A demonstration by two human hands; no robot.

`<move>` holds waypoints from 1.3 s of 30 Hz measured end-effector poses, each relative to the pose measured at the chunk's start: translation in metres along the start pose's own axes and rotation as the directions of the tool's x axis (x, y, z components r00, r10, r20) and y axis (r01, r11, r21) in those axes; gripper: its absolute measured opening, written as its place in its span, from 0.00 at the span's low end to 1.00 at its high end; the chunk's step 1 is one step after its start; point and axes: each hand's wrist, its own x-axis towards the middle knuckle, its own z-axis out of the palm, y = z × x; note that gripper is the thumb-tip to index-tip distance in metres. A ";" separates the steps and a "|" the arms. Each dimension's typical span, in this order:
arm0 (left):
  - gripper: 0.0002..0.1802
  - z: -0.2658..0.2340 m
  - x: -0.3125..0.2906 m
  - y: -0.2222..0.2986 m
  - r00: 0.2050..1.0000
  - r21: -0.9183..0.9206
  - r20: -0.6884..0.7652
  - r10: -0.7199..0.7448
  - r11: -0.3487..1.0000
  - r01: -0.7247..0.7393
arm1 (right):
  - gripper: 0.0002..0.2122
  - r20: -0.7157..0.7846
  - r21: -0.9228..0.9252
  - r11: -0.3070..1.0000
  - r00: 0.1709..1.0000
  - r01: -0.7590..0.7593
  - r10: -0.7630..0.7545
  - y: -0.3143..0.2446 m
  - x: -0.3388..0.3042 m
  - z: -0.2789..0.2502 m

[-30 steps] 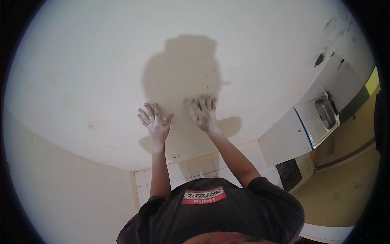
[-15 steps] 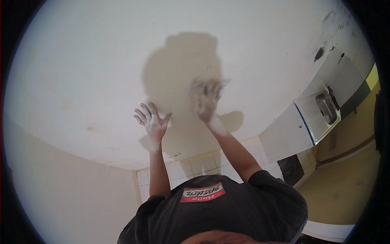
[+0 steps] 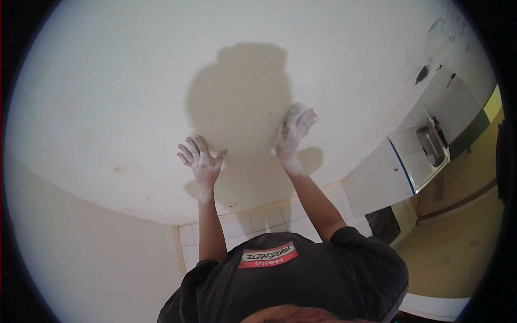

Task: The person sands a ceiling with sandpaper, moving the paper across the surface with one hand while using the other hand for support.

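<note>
My left hand (image 3: 203, 164), coated in white powder, is raised toward the pale wall (image 3: 134, 97). Its fingers are spread and it holds nothing. Whether its palm presses on the wall is hard to make out. To the right, my right hand (image 3: 292, 132) is up at the same wall, beside my shadow (image 3: 242, 91). White dust covers it up to the wrist. Motion smears its fingers, so I cannot make out whether something thin lies under them.
At the right is a metal sink (image 3: 429, 146) with a ribbed drainboard on a white-sided counter (image 3: 377, 172). A dark patch (image 3: 421, 74) marks the wall above it. White tiles (image 3: 264, 219) run along the base, near a dark ridged piece (image 3: 383, 223).
My right hand has moved a little to the right along the wall and turned slightly. My left hand has stayed in place.
</note>
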 end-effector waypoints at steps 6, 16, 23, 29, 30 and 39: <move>0.56 0.003 -0.001 0.000 1.000 0.021 -0.011 0.016 1.000 -0.016 | 0.25 0.686 0.171 0.939 0.648 0.300 -0.332 0.013 -0.065 -0.016; 0.55 0.002 -0.001 0.000 0.999 0.024 -0.037 0.005 1.000 -0.004 | 0.26 0.044 -0.070 0.997 0.999 -0.027 0.030 0.023 0.013 -0.007; 0.55 0.004 0.002 0.006 1.000 0.014 -0.026 -0.008 1.000 0.008 | 0.29 0.386 0.094 0.853 0.771 0.514 -0.507 -0.005 -0.061 0.006; 0.55 0.002 0.000 0.002 1.000 0.031 -0.022 -0.016 0.999 0.017 | 0.25 0.344 -0.202 0.971 0.938 0.131 -0.055 0.062 -0.061 -0.019; 0.55 0.000 -0.004 -0.003 0.999 0.038 -0.023 -0.028 0.999 0.029 | 0.26 0.253 -0.278 0.958 0.967 0.069 0.004 0.055 -0.042 -0.017; 0.53 0.005 -0.005 0.001 0.999 0.043 -0.044 0.005 0.999 -0.003 | 0.25 0.372 0.054 0.982 0.910 0.178 -0.186 -0.016 -0.044 0.006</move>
